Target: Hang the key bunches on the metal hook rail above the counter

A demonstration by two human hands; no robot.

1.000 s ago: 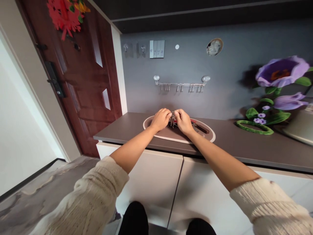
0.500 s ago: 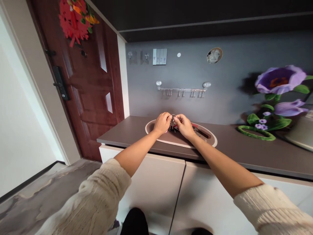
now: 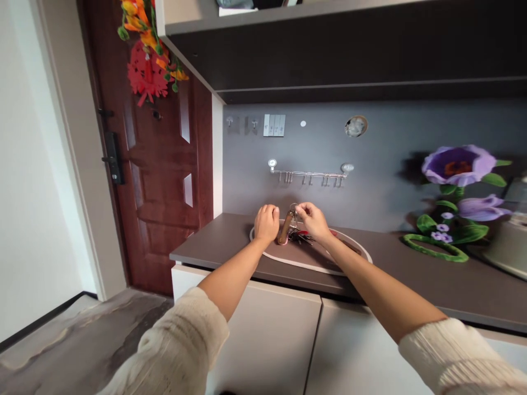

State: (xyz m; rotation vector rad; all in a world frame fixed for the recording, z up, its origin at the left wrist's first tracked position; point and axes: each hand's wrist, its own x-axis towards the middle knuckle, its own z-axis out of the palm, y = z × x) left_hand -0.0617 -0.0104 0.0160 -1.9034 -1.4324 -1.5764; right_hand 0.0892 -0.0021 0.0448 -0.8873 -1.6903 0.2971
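My right hand [image 3: 313, 220] pinches a metal key ring [image 3: 293, 207] above an oval brown mat with a pale rim [image 3: 313, 265]. From the ring hang a long brown fob [image 3: 285, 228] and keys. Just left of the fob is my left hand [image 3: 267, 222], its fingers curled closed; whatever they may hold is hidden. Under the ring, more dark and metal keys [image 3: 304, 237] lie on the mat. A red item [image 3: 331, 233] shows partly behind my right hand, and a dark brown piece [image 3: 349, 248] lies to its right.
A clear rail with several small hooks [image 3: 308, 174] is fixed to the grey wall behind. Purple artificial flowers [image 3: 457, 167] stand on the right of the counter [image 3: 395, 271]. A dark overhead cabinet [image 3: 329, 60] juts out above. The brown door [image 3: 156, 192] is on the left.
My view has tilted up, showing more of the cabinet. My hands have moved apart, and the brown fob now hangs in sight between them from the ring in my right hand.
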